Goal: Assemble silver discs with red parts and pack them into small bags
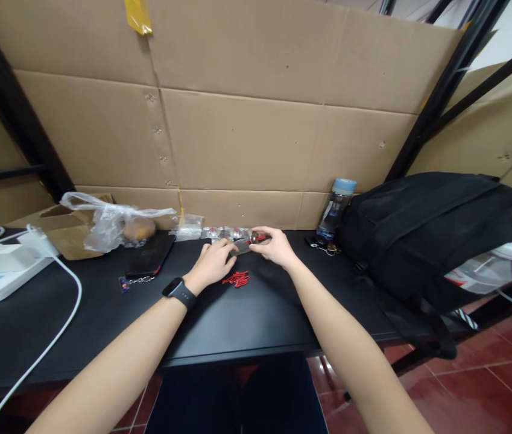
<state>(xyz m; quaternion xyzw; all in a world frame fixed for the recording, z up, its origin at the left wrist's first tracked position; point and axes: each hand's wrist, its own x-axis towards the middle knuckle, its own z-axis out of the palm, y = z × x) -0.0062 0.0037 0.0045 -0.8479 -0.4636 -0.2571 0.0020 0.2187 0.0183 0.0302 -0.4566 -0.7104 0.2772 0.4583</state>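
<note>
Both my arms reach to the back of a black table [219, 319]. My left hand [214, 260], with a black watch on the wrist, rests fingers-down on a small grey flat piece [240, 246]. My right hand [274, 244] pinches a small dark red part [257, 237] at the end of that piece. A little pile of red pieces [236, 279] lies on the table just in front of my hands. Small clear packets [224, 232] lie behind my hands against the cardboard wall.
A black backpack [423, 235] fills the right side, with a water bottle [335, 210] and keys beside it. On the left lie a black phone [151, 256], a plastic bag [111, 224] on a cardboard box, and a white power strip [9, 265] with its cable. Cardboard walls close the back.
</note>
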